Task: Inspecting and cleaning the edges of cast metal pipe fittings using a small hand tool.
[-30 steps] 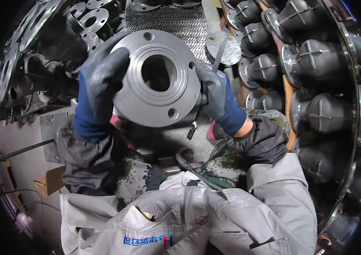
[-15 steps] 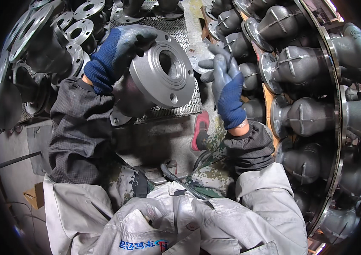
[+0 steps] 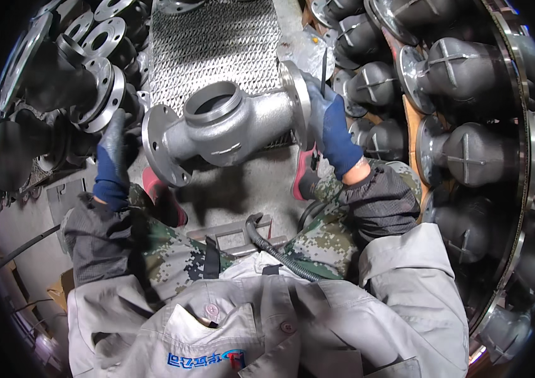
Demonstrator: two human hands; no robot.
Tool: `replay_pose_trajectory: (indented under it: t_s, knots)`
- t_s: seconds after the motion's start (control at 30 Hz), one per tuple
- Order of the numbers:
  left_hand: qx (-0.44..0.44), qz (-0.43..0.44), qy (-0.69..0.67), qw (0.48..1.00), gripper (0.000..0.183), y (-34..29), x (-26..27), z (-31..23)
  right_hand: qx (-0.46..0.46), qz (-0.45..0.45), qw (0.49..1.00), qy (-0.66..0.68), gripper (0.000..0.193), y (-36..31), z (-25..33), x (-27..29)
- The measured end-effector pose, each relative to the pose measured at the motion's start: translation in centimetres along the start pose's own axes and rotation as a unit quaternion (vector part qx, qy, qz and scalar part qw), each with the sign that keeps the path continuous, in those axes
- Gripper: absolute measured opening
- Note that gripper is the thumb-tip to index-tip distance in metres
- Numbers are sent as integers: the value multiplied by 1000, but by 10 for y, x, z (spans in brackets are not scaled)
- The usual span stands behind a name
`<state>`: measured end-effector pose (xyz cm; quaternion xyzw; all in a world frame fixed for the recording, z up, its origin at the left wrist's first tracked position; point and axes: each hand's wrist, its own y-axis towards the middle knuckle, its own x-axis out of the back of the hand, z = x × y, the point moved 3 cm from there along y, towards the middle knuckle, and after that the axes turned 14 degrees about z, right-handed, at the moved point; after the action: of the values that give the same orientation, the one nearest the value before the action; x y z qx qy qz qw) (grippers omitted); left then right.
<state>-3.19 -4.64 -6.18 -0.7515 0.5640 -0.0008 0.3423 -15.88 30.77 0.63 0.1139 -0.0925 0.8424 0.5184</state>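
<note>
At the far left of the frame, stacked grey flanged castings (image 3: 100, 69) crowd the upper corner. Just right of them the left hand (image 3: 113, 160), in a dark blue glove, has its fingers clamped on the left flange of a grey cast valve body (image 3: 229, 126), held level in mid-frame with its round opening facing up, above a metal mesh grate (image 3: 217, 38). The right hand (image 3: 333, 129) has its fingers wrapped on the right flange. Rows of dark valve bodies (image 3: 463, 151) fill the right side.

Matt grey cast-metal valve body (image 3: 229, 129); gloves (image 3: 333, 129) look like knitted cloth.
</note>
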Motion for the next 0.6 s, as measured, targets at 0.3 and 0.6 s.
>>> replay_pose_trajectory:
  t_s: [0.3, 0.6]
  knots:
    - [-48, 61, -66, 995, 53, 4, -68, 18, -167, -36, 971, 169, 28, 16, -55, 0]
    - [-90, 62, -88, 990, 48, -11, -69, 3, 63, 111, 887, -444, 38, 17, -29, -6]
